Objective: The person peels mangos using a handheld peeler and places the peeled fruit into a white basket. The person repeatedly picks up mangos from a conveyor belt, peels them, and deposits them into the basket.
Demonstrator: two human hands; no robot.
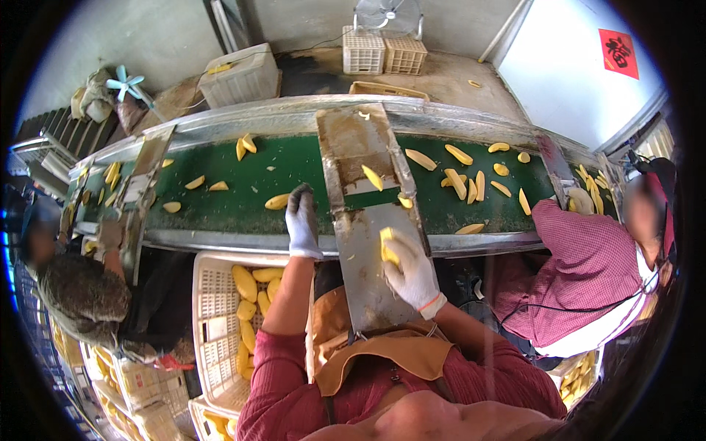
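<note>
In a white glove, my right hand grips a yellow peeled fruit, apparently a mango, against the grey metal plate before me. The plate reaches across the belt, with a gap through which the green belt shows. Beyond that gap rests a cut slice, and another piece sits at the plate's right edge. My left hand, gloved with darkened fingers, is over the green conveyor belt. Beside its thumb lies a yellow piece; whether the hand grips it is unclear.
Several cut pieces lie on the belt. A white plastic crate holding yellow fruit stands by my left arm. One co-worker works at right, another at left. Beyond the belt are stacked crates and a fan.
</note>
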